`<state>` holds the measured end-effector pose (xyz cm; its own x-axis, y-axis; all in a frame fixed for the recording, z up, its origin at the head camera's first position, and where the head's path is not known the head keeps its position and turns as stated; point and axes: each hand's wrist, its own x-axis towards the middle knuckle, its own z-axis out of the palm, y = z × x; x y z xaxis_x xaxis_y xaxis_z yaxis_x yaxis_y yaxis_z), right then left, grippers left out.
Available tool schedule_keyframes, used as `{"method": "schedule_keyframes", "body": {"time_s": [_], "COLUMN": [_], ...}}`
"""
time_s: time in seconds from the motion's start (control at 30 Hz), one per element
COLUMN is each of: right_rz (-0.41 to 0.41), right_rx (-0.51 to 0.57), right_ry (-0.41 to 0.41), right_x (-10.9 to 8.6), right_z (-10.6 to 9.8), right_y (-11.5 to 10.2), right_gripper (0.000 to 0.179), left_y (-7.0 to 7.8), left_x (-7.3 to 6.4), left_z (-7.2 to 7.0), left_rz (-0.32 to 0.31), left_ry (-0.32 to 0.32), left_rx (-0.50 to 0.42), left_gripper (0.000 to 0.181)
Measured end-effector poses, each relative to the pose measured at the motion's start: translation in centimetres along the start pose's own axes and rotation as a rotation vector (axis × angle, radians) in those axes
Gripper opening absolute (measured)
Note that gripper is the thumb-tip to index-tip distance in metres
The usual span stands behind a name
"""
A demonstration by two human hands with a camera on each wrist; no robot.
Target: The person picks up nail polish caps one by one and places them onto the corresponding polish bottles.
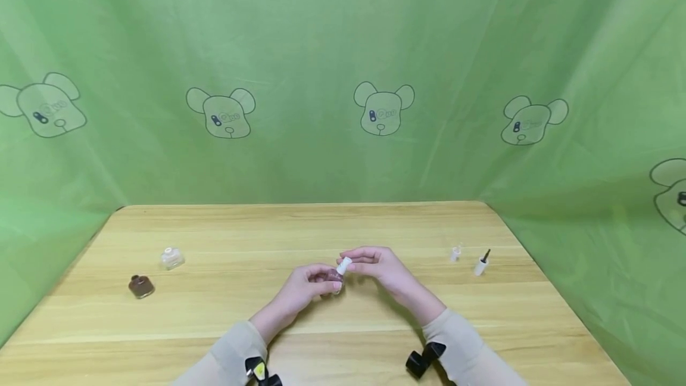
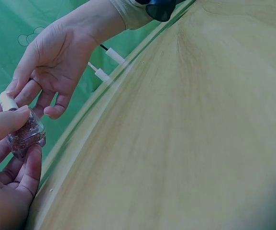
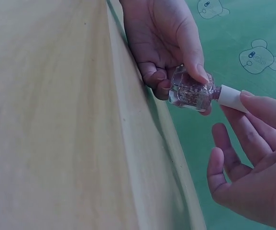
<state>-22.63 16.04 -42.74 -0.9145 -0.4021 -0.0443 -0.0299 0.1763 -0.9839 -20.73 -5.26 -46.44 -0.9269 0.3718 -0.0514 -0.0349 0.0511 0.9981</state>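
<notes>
A small glass nail polish bottle (image 3: 195, 93) with glittery pinkish content is in my left hand (image 1: 300, 289), its thumb on one side and fingers on the other. My right hand (image 1: 382, 268) pinches the white cap (image 3: 231, 98) between thumb and fingers. In the right wrist view a short stretch of the bottle's neck (image 3: 216, 92) shows below the cap. The bottle tilts in the head view, cap end up and to the right. The right hand's other fingers hang apart from the bottle in the left wrist view.
On the wooden table (image 1: 214, 314), a clear bottle (image 1: 172, 259) and a dark brown bottle (image 1: 142, 286) stand uncapped at the left. Two white caps, one with a pale brush (image 1: 455, 254), one with a dark brush (image 1: 481, 264), stand brush up at the right. A green curtain (image 1: 300, 165) surrounds the table.
</notes>
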Motion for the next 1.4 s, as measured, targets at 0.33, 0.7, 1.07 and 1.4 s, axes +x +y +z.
{"method": "schedule_keyframes", "body": {"time_s": [0.33,0.7,1.07,1.4], "right_rz": [0.012,-0.008,-0.004,0.039], "right_rx": [-0.067,-0.012,-0.029,-0.124], "right_ry": [0.102,-0.03,0.036,0.172], "right_x": [-0.1,0.1,0.1,-0.3], "right_z": [0.7,0.4,0.5,1.2], "right_y": [-0.1,0.1,0.3,-0.4], "right_gripper": [0.025,0.048,0.037,0.026], "left_y": [0.0,-0.1,-0.4,-0.1], "left_x": [-0.1,0.0,0.1,-0.2], "left_z": [-0.1,0.0,-0.2,0.0], "left_rz": [0.001,0.003,0.029,-0.026], "left_ry": [-0.001,0.014,-0.014,-0.006], "left_rx": [0.035,0.026,0.028,0.073], "left_gripper": [0.036,0.038,0.04,0.036]}}
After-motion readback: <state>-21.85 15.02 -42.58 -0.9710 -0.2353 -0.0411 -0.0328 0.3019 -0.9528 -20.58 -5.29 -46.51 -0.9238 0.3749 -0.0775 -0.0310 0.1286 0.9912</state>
